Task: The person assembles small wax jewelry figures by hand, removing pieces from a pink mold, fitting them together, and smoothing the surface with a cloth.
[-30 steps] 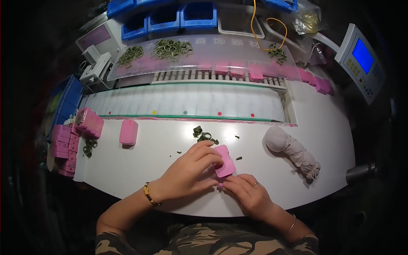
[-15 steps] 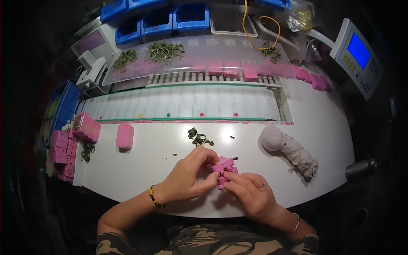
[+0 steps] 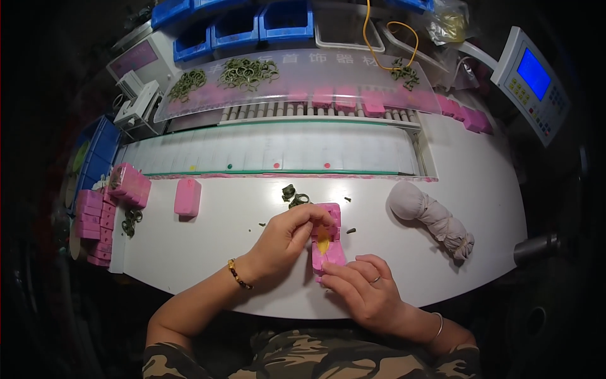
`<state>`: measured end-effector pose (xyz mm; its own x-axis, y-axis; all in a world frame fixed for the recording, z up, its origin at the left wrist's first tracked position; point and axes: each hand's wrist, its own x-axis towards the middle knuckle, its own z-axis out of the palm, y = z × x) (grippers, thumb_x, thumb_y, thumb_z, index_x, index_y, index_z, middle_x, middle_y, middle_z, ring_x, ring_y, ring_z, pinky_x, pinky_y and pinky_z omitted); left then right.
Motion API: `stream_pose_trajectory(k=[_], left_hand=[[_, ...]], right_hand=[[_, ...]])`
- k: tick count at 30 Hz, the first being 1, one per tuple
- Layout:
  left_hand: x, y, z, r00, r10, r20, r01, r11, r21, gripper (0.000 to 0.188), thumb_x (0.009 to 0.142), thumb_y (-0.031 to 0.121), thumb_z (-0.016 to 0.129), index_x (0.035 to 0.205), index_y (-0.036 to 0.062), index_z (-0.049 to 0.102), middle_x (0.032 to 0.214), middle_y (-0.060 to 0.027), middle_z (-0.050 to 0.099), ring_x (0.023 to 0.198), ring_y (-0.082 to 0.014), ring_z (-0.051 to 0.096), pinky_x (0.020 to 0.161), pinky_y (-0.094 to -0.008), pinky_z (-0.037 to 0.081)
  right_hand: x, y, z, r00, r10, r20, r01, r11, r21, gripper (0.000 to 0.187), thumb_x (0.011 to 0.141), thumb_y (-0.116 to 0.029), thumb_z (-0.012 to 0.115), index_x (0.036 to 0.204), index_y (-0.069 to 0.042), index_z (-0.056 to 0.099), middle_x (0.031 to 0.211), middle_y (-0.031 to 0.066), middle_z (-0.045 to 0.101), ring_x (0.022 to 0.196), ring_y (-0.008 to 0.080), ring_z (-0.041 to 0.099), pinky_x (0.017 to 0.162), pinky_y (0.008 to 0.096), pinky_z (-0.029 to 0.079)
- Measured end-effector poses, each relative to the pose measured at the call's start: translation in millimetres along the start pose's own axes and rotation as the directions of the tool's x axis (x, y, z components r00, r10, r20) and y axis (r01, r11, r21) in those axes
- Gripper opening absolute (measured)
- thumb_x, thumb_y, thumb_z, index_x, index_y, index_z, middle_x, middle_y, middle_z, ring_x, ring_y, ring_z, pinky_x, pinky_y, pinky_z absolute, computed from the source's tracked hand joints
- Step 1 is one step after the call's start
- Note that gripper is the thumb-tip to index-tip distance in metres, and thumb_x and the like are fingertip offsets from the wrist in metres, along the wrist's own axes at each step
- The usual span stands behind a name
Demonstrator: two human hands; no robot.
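In front of me a pink mould (image 3: 328, 255) lies opened out in two halves, one beyond the other, with a yellow patch along its inside. My left hand (image 3: 282, 243) is closed at the far half, its bent fingertips over the pink and partly hiding it; anything small between them is hidden. With thumb and fingers my right hand (image 3: 364, 292) grips the near end of the mould. Just beyond the left hand sit dark green ring-shaped pieces (image 3: 298, 197). Small green scraps (image 3: 351, 230) lie on the white table to the right of the mould.
A single pink block (image 3: 187, 197) stands at left, near stacked pink blocks (image 3: 95, 218). Beyond runs a white segmented conveyor (image 3: 265, 148), under a clear shelf bearing green rings (image 3: 249, 74). At right are a tied cloth bundle (image 3: 432, 218) and a control panel (image 3: 530, 82).
The pink mould, closed or nearly so before, is now opened out, showing yellow inside. A green scrap at its far end now lies on the table. The conveyor's coloured dots have shifted left.
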<state>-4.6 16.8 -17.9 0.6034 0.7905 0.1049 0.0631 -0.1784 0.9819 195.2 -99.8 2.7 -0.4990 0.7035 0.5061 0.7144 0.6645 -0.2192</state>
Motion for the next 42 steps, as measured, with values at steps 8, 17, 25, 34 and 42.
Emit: stream_pose_trajectory(k=[8,17,25,34,42], left_hand=[[-7,24,-8,0.969,-0.015,0.247,0.027,0.999,-0.047,0.060,0.089,0.015,0.077,0.141,0.0058,0.047,0.140,-0.0086,0.048,0.131,-0.0197,0.049,0.113,-0.0350,0.040],[4,18,-16,0.922,-0.079,0.378,0.113,0.991,-0.069,0.086,0.079,0.017,0.087,0.147,0.0057,0.035,0.147,-0.0113,0.039,0.139,-0.0231,0.040,0.118,-0.0377,0.032],[5,21,-13,0.930,-0.068,0.360,0.081,0.996,-0.022,0.089,0.076,0.017,0.090,0.145,0.0056,0.037,0.145,-0.0108,0.040,0.137,-0.0223,0.041,0.117,-0.0367,0.033],[4,21,-12,0.945,-0.042,0.324,0.084,0.989,-0.118,0.086,0.075,0.013,0.089,0.143,0.0027,0.037,0.136,-0.0112,0.047,0.129,-0.0213,0.048,0.113,-0.0365,0.039],[3,22,-11,0.939,-0.043,0.342,0.094,0.986,-0.136,0.082,0.077,0.008,0.086,0.143,0.0034,0.037,0.136,-0.0103,0.048,0.129,-0.0204,0.049,0.114,-0.0363,0.039]], right_hand=[[-1,4,1,1.000,0.013,-0.027,-0.013,1.000,0.019,0.030,0.084,-0.013,0.066,0.113,-0.004,0.068,0.117,0.0075,0.067,0.100,0.0219,0.062,0.097,0.0407,0.047],[15,33,-32,0.893,0.405,0.194,-0.400,0.522,0.754,0.028,0.091,0.000,0.067,0.119,-0.002,0.067,0.116,0.0134,0.056,0.106,0.0216,0.059,0.091,0.0317,0.054],[28,65,-14,0.719,0.526,0.455,-0.555,0.041,0.831,0.030,0.086,0.002,0.075,0.113,0.000,0.063,0.112,0.0072,0.065,0.097,0.0117,0.064,0.086,0.0264,0.055],[27,62,10,0.724,0.492,0.483,-0.522,-0.067,0.850,0.029,0.085,0.005,0.075,0.111,0.001,0.062,0.105,0.0064,0.067,0.099,0.0135,0.067,0.091,0.0284,0.057],[28,67,22,0.702,0.567,0.431,-0.506,-0.028,0.862,0.027,0.086,0.004,0.076,0.105,-0.002,0.057,0.096,0.0031,0.062,0.090,0.0094,0.063,0.083,0.0238,0.055]])
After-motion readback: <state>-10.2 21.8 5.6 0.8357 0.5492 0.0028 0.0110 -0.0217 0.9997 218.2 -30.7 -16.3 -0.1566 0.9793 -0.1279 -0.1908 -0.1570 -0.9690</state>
